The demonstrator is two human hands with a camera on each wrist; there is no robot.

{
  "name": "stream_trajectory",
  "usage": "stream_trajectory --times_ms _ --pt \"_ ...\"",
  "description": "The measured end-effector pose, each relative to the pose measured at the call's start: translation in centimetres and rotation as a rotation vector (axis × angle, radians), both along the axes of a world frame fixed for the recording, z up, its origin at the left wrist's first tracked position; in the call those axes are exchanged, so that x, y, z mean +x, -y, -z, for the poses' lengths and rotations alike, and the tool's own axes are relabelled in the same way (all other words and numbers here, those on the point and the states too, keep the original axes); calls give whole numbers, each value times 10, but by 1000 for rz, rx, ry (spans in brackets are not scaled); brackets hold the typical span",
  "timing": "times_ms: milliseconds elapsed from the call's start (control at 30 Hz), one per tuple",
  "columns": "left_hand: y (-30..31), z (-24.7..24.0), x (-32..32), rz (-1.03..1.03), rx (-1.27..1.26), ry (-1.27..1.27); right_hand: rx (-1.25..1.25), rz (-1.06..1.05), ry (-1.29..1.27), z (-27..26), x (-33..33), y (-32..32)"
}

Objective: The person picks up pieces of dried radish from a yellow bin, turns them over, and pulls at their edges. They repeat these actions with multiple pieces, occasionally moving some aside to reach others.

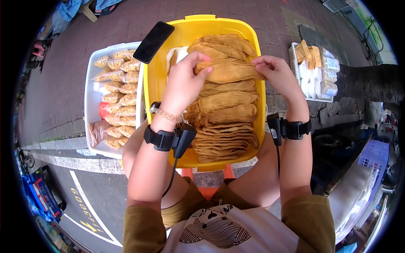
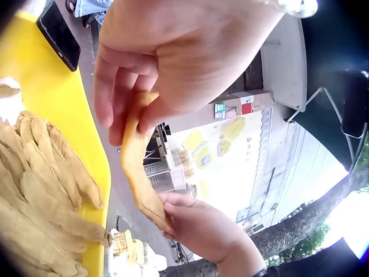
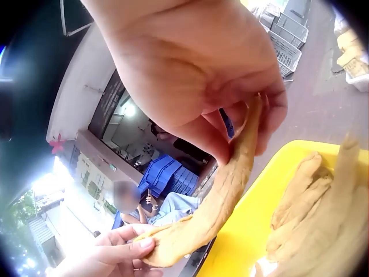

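A long, wrinkled brown piece (image 1: 228,71) is stretched between both hands above the yellow tub (image 1: 204,17). The left hand (image 1: 185,76) pinches its left end between thumb and fingers; the right hand (image 1: 276,74) pinches the other end. In the left wrist view the piece (image 2: 136,158) bends between the left hand (image 2: 173,57) and the right hand (image 2: 207,228). The right wrist view has the piece (image 3: 213,202) hanging from the right hand (image 3: 202,75), with the left hand (image 3: 118,254) at its lower end. Similar folded pieces (image 1: 225,139) lie in rows in the tub.
A black phone (image 1: 154,42) lies on the tub's upper left edge. To the left stands a white bin (image 1: 89,101) of bagged snacks (image 1: 113,86). A white basket (image 1: 312,98) with packages is at the right. In the right wrist view a person (image 3: 173,208) sits near blue crates (image 3: 167,176).
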State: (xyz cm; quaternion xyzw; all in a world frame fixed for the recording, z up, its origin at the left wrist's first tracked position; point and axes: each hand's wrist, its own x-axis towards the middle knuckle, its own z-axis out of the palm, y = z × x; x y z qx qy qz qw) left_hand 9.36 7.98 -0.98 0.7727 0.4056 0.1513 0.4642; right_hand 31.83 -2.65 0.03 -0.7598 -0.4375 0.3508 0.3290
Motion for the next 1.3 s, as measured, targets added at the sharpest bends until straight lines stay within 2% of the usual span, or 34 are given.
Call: stream_trajectory --times_ms 33,67,133,267,333,367,533,600,633,667,733,767,867,900,933,1000,1067,1233,1300 --pt "4 3 1 -14 86 92 -144 -61 103 -2 0 1" --pt "4 9 1 -13 87 92 -142 -59 104 2 1 5" --pt "2 16 1 -30 571 29 -281 -122 486 11 -1 14" --pt "-3 6 -1 -49 549 22 -406 -126 622 16 0 13" --pt "-4 -3 -4 -49 438 -4 -256 -144 543 14 -3 10" --pt "-5 -4 -5 -51 412 -13 -262 -147 542 18 -3 10" --pt "-7 1 -15 33 353 -134 -176 -239 664 43 -5 7" --pt "-3 9 -23 321 363 -477 -141 -274 669 55 -6 -2" --pt "0 8 -26 404 290 -584 -102 -301 672 62 -8 -6" --pt "1 5 -25 403 287 -582 -105 -304 673 74 -10 -10" --pt "1 -1 -25 426 124 -561 230 -224 561 104 -19 -14" --pt "-3 0 -28 409 185 -459 229 -231 567 115 -24 -12" --pt "-12 -8 -30 302 243 -445 157 -188 669 127 -36 -12" --pt "-12 -6 -35 255 425 -324 93 -207 758 127 -38 -17" --pt "-13 -5 -37 244 419 -315 31 -224 845 126 -41 -23" --pt "-17 -9 -41 283 246 -492 15 -247 883 133 -42 -44" --pt "-20 -5 -46 265 256 -469 -6 -264 913 142 -40 -60" --pt "-25 -10 -55 212 243 -439 -46 -538 1104 148 -38 -83" --pt "-26 -10 -58 215 265 -425 -59 -550 1093 148 -38 -85"
